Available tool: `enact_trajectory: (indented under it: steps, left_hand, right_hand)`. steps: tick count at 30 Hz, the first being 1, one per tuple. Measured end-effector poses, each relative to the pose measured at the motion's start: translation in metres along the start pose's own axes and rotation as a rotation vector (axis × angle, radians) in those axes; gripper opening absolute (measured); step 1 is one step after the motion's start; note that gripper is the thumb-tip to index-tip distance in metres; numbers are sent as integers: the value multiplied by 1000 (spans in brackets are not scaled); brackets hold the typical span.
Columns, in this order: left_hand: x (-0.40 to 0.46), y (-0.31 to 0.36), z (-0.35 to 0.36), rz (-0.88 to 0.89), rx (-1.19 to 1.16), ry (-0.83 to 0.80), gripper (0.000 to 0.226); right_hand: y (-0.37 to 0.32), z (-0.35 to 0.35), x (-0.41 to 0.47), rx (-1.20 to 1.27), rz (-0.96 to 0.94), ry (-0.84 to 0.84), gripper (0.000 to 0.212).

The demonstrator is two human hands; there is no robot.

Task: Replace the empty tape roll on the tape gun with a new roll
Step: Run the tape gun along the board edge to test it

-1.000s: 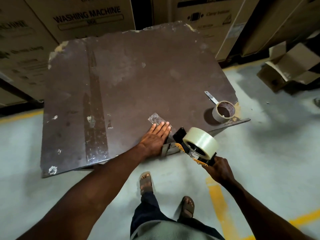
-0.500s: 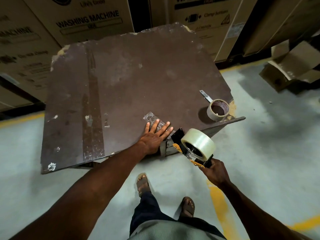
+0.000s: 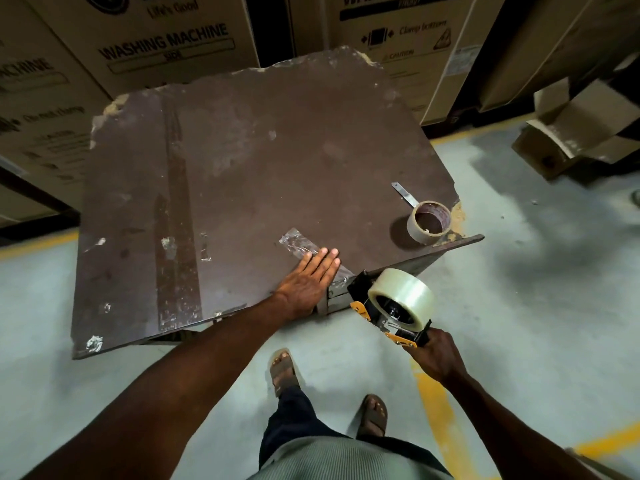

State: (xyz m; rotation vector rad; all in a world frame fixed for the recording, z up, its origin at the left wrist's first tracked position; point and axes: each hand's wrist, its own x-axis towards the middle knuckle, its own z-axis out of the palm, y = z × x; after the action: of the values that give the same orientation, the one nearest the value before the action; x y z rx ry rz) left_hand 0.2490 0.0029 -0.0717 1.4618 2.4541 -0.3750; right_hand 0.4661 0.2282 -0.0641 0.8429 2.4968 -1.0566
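- The tape gun point(image 3: 388, 306) is held just off the near edge of the table point(image 3: 242, 161), its nose at the edge; the new roll point(image 3: 403, 295), full and clear, is already seated on its hub, so the swap itself is judged done and the tape is being tried out.
- The handle is gripped by the right hand point(image 3: 436, 358), fingers curled round it; the left hand point(image 3: 306, 280) lies flat with straight fingers, pressed on a strip of tape point(image 3: 298, 244) stuck to the table top.
- The strip is wrinkled and runs from under the fingers towards the gun; whether it is unbroken all the way to the roll cannot be told.
- If the gun is pulled away at a poor angle, the tape may be stretched or torn unevenly instead of being cut by the blade; the loose end could then fall back on the roll and be hard to find.
- If the flat hand is lifted too soon, the strip may be peeled off the dusty, flaking surface; grit would be carried on the glue.
- The gun hangs over the floor point(image 3: 519, 289); a slack grip would let it drop.
- The empty core point(image 3: 429, 221) sits near the chipped right corner beside a small metal blade point(image 3: 404, 194), well apart from both hands; a knock there could send either off the edge.
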Motion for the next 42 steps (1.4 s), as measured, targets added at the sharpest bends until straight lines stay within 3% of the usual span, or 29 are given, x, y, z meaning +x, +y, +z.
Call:
enact_trajectory:
  steps: [18, 26, 42]
  left_hand:
    - [2, -2, -6, 33, 5, -85, 93]
    - [4, -2, -7, 37, -20, -143, 97]
    - [6, -2, -11, 28, -41, -185, 102]
  right_hand:
    - [5, -4, 13, -21, -31, -99, 3]
    - [9, -4, 13, -126, -5, -93, 28]
    - [-20, -20, 14, -229, 74, -133, 38]
